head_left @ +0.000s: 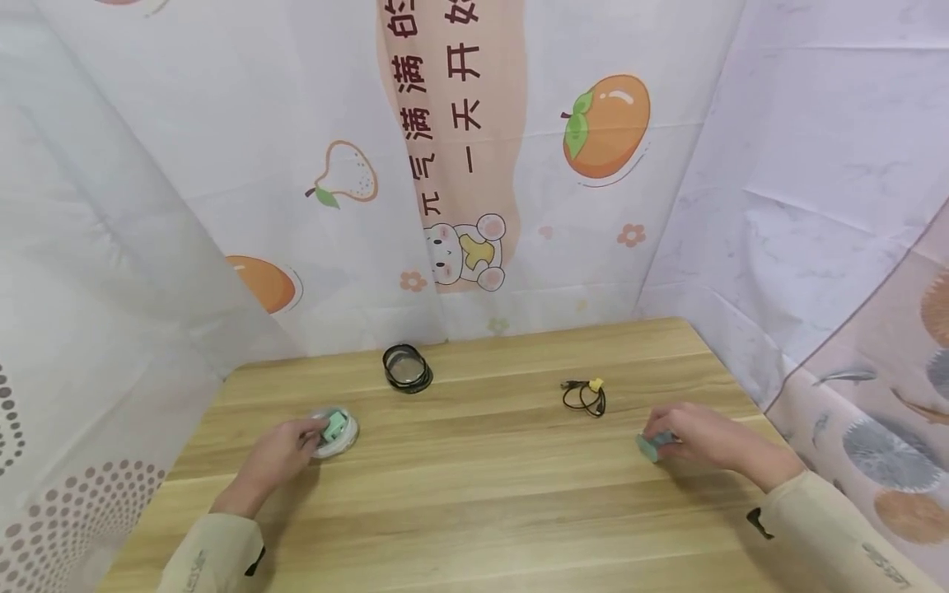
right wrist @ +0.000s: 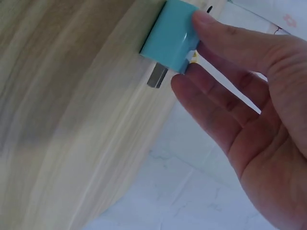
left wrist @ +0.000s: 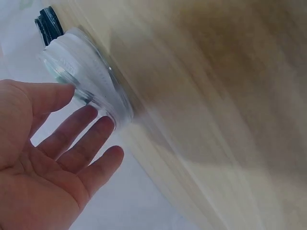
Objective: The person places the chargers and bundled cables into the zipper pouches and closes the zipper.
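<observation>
My left hand (head_left: 285,453) reaches to the near-left side of a round white coil (left wrist: 84,62) with a clear outer edge, at the left of the table. A small mint-green block (head_left: 336,424) sits within the coil, at the fingertips. In the left wrist view the thumb and fingertips are right at the coil's rim; I cannot tell whether they pinch the block. Over at the right, my right hand (head_left: 693,432) pinches a teal plug-in charger (right wrist: 170,36) between thumb and fingers. A metal prong (right wrist: 157,75) sticks out of the charger, close over the wood.
A coiled black cable (head_left: 408,383) lies near the table's back edge, left of middle. A thin black cable (head_left: 586,399) with a yellow tag (head_left: 596,385) lies right of middle. Printed cloth (head_left: 549,247) hangs behind and beside the wooden table (head_left: 474,502).
</observation>
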`<move>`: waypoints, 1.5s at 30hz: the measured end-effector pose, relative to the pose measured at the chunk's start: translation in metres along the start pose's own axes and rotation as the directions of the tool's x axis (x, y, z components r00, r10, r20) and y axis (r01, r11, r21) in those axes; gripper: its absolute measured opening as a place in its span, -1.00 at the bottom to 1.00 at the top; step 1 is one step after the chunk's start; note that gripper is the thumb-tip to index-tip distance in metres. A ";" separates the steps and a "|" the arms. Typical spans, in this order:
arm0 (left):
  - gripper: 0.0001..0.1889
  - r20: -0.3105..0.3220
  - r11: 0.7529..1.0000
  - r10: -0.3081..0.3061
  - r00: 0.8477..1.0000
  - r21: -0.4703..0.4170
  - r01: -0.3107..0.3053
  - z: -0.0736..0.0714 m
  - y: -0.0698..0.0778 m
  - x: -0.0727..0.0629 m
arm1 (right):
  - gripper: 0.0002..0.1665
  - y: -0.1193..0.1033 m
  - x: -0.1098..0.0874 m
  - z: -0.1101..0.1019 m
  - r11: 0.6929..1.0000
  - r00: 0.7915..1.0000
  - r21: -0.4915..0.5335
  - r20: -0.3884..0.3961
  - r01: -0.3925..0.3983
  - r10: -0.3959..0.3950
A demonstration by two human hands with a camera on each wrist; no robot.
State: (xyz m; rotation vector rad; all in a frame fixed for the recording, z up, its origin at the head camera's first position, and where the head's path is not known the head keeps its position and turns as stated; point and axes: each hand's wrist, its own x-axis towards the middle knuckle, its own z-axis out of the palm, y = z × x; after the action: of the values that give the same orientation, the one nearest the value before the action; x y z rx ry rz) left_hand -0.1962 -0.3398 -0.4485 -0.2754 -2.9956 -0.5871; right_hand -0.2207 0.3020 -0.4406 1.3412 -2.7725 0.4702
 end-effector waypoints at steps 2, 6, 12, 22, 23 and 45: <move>-0.72 0.011 1.000 -0.006 1.000 0.001 0.006 -0.001 -0.002 0.000 | -0.71 0.000 0.002 0.001 1.000 1.000 -0.003 -0.003 -0.014 0.014; -0.73 -0.013 1.000 -0.011 1.000 0.006 0.011 0.001 -0.002 0.000 | -0.71 -0.003 0.003 0.001 0.999 0.999 0.005 -0.003 -0.043 0.043; -0.71 -0.062 1.000 -0.017 0.998 0.005 0.017 0.006 0.003 0.003 | -0.71 -0.009 0.003 0.001 0.996 0.996 -0.011 0.024 -0.086 0.087; -0.70 -0.086 0.999 -0.034 0.996 0.000 0.034 0.005 0.006 0.002 | -0.71 -0.011 0.006 -0.001 0.992 0.991 -0.012 0.051 -0.123 0.124; -0.70 -0.089 0.999 -0.033 0.995 0.001 0.033 0.005 0.006 0.002 | -0.71 -0.011 0.006 -0.001 0.992 0.991 -0.011 0.053 -0.124 0.124; -0.72 -0.056 0.998 -0.049 0.997 0.025 0.050 0.005 0.009 0.000 | -0.72 -0.012 0.007 0.000 0.993 0.992 0.023 0.046 -0.118 0.117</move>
State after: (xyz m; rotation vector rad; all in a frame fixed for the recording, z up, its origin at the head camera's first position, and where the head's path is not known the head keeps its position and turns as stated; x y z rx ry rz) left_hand -0.1951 -0.3295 -0.4499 -0.1804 -2.9618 -0.5499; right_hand -0.2154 0.2898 -0.4362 1.2124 -2.9036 0.4877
